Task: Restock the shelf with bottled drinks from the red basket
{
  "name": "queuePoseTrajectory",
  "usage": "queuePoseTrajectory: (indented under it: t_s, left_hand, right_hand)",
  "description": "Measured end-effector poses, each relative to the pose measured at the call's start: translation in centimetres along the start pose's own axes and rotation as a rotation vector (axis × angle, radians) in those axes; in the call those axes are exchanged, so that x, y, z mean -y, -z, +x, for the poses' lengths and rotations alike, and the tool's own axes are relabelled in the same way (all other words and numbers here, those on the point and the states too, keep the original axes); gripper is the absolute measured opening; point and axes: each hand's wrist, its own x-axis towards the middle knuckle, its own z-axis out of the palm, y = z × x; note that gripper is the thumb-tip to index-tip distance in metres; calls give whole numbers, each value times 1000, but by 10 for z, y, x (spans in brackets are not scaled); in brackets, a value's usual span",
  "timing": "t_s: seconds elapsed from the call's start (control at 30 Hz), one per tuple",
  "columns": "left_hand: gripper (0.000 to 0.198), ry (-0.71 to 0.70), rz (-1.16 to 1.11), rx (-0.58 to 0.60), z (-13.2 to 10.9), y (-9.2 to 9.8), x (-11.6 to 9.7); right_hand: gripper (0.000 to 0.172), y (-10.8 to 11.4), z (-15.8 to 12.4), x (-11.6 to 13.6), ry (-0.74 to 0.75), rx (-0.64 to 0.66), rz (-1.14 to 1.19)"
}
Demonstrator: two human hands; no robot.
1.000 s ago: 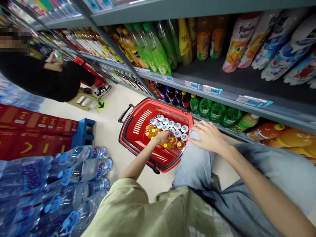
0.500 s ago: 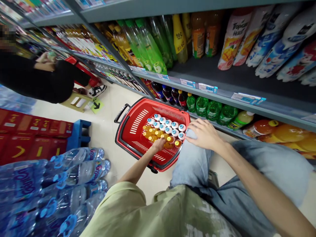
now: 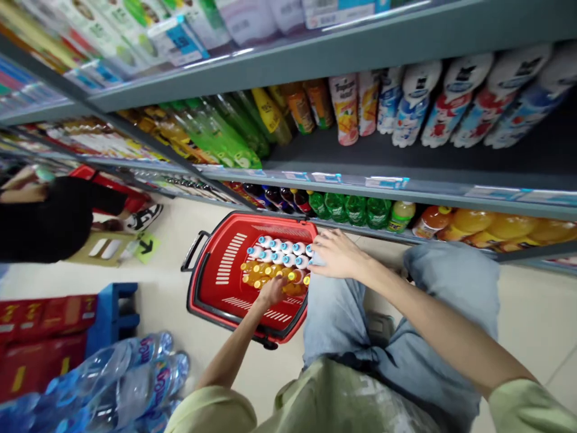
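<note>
A red shopping basket (image 3: pixel 205 294) with a black rim sits on the floor before me. Inside stand rows of small bottles: white bottles with blue caps (image 3: pixel 276 257) along the shelf side, orange drink bottles with yellow caps (image 3: pixel 256 270) along the near side. My left hand (image 3: pixel 273 291) reaches into the basket, its fingers closed around the top of an orange drink bottle; the hand partly hides that bottle. My right hand (image 3: pixel 337 254) lies flat on my jeans knee (image 3: pixel 336 300) beside the basket's right end, fingers apart, holding nothing.
Shelves of drinks (image 3: pixel 342 204) run along the far side, with green soda bottles (image 3: pixel 354 208) on the lowest level. Large water bottles (image 3: pixel 135 385) and red cartons (image 3: pixel 45 319) stand at left. Another person (image 3: pixel 49 222) sits on a low stool (image 3: pixel 101 248) further left.
My view has swung, so the basket and shelves sit lower and further left in the picture. My left hand stays among the orange bottles; my right hand stays on my knee.
</note>
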Motion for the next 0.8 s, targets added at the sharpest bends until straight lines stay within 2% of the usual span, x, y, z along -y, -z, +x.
queuePoseTrajectory:
  t_s: [0.13,0.43,0.6,0.7,0.8]
  left_hand:
    - [30,10,46,-25,-11,20,-2]
    - [32,20,142,-137,-46,69,-14]
    - [28,31,170,-261,-63,98,-26]
    - [25,23,164,-344,-80,125,-36]
    - [24,-36,119,-490,-101,155,-48]
  right_hand:
    - [58,1,0,0,3,-14,-4]
    - [57,9,-4,2,9,1,-15]
    - [56,11,-5,4,3,-7,-7]
    - [56,9,-3,4,3,-15,-8]
    - [55,5,-1,4,-5,-30,1]
